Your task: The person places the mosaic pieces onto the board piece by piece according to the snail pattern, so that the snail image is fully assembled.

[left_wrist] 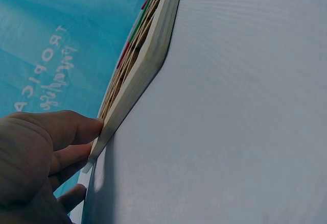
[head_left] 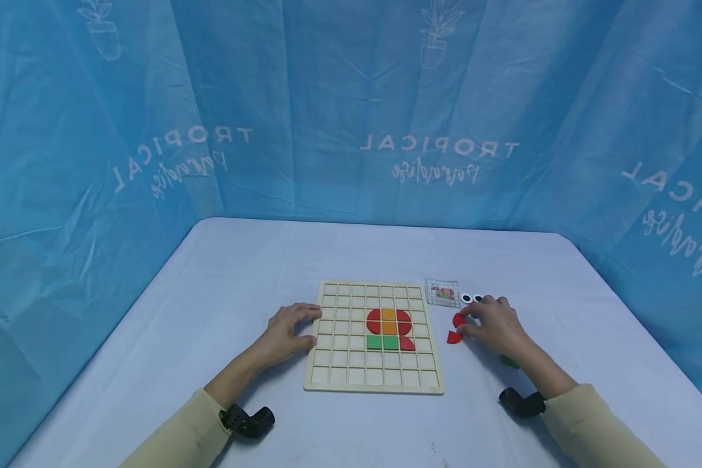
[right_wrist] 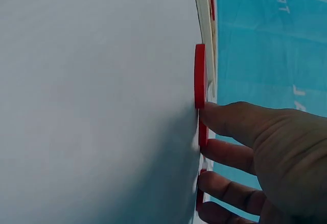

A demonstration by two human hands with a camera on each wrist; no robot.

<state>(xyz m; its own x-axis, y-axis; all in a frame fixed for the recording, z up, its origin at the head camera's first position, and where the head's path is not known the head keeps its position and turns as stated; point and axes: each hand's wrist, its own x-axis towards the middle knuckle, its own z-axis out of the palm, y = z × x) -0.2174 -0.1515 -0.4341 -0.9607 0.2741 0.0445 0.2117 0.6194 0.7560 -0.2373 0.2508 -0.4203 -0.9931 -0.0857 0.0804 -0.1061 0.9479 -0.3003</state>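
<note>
A wooden grid board [head_left: 340, 357] lies on the table, with red, orange and green flat pieces set in its squares. My left hand [head_left: 283, 333] rests at the board's left side; in the left wrist view its thumb [left_wrist: 82, 130] touches the board's edge. To the right of the board, my right hand [head_left: 497, 328] pinches a red curved piece [head_left: 459, 320] between thumb and index finger. Just nearer to me lies a red quarter-circle piece [head_left: 454, 337]. Another red piece [right_wrist: 200, 196] shows by the other fingers in the right wrist view, partly hidden.
A small printed pattern card [head_left: 442, 293] lies at the board's upper right. Beside it is a white eye piece [head_left: 467, 298], with another near my right fingers. A green piece [head_left: 509, 361] is partly covered by my right forearm. Blue curtains [head_left: 351, 110] hang behind the white table [head_left: 257, 260].
</note>
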